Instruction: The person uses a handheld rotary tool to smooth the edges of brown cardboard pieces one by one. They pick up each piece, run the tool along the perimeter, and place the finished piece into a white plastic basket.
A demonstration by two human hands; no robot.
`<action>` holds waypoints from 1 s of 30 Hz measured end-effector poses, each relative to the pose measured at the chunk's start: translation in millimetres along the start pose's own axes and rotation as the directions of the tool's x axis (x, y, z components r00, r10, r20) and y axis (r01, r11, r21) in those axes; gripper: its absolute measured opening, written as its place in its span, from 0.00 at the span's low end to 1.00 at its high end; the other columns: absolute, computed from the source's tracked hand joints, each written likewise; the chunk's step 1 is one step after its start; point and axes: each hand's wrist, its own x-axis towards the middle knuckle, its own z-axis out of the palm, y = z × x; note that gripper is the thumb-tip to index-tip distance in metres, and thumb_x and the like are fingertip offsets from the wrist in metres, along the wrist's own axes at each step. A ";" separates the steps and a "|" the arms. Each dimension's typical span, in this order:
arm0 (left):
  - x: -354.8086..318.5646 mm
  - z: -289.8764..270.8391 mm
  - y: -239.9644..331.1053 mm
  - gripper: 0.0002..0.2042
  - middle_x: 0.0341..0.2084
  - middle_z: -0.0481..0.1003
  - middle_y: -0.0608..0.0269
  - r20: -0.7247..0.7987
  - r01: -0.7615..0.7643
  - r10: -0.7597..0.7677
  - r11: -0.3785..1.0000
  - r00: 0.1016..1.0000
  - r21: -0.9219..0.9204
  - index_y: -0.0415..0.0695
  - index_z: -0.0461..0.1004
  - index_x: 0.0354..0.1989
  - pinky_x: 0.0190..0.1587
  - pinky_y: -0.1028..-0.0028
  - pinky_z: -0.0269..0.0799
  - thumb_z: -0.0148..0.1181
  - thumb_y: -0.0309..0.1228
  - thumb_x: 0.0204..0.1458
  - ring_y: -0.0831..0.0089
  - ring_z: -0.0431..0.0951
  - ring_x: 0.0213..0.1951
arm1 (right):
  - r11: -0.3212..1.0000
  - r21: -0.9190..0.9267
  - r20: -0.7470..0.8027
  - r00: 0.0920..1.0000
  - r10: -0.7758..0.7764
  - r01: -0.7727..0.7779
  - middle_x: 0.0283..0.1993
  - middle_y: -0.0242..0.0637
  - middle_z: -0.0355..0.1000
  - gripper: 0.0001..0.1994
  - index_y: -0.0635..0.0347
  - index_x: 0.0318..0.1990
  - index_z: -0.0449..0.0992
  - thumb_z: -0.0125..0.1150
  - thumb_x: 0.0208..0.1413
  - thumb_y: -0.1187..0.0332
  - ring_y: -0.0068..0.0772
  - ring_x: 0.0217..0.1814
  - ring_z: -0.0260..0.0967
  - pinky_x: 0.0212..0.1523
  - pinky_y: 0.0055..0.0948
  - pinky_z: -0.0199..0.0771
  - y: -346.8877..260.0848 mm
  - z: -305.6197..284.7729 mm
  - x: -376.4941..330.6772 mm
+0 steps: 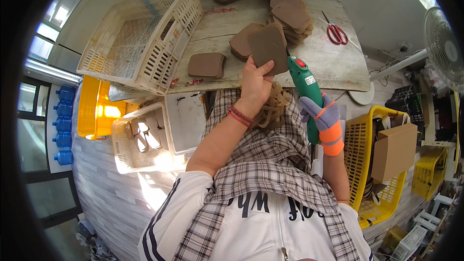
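My left hand (256,87) grips a flat brown piece (268,48) with rounded corners by its lower edge, thumb on top. In a grey and orange glove, my right hand (325,123) is wrapped round a green handheld power tool (303,78) with a red button. The tool's front end is right beside the piece's right edge; whether they touch I cannot tell. Behind the held piece lies a pile of similar pieces (239,43), partly hidden. A small stack (206,65) sits to the left. Thin brown offcut strips (276,104) hang over my lap.
More brown stacks (293,17) line the back of the worn table (338,67), near red-handled scissors (336,34). A white crate (159,58) leans at the left. Yellow baskets (355,154) stand on the floor, one with a cardboard box (394,152). A fan (442,48) is at the right.
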 end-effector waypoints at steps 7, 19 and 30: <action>-13.3 -6.6 -8.5 0.19 0.46 0.72 0.58 0.030 0.057 -0.060 0.993 0.998 0.101 0.40 0.65 0.49 0.52 0.67 0.72 0.51 0.12 0.49 0.68 0.74 0.48 | 1.000 -0.025 -0.013 1.000 -0.002 0.001 0.24 0.32 0.71 0.18 0.65 0.41 0.70 0.68 0.48 0.66 0.19 0.20 0.67 0.20 0.18 0.68 -4.4 -5.9 4.3; -9.0 -35.6 45.4 0.19 0.43 0.74 0.63 0.168 0.060 -0.206 0.784 0.964 0.618 0.40 0.67 0.49 0.48 0.74 0.73 0.54 0.13 0.48 0.75 0.75 0.44 | 0.973 -0.232 0.083 0.996 0.023 -0.003 0.27 0.32 0.73 0.18 0.66 0.40 0.73 0.70 0.46 0.65 0.16 0.23 0.68 0.23 0.17 0.68 -9.6 -36.4 -11.2; -16.3 -34.4 82.9 0.18 0.40 0.74 0.66 0.149 0.129 -0.452 0.529 0.880 0.839 0.36 0.70 0.48 0.47 0.79 0.69 0.54 0.14 0.45 0.82 0.72 0.42 | 0.969 -0.235 0.155 0.982 0.108 -0.070 0.26 0.31 0.72 0.23 0.69 0.46 0.71 0.71 0.44 0.66 0.15 0.22 0.67 0.22 0.17 0.68 -2.5 -26.5 -24.3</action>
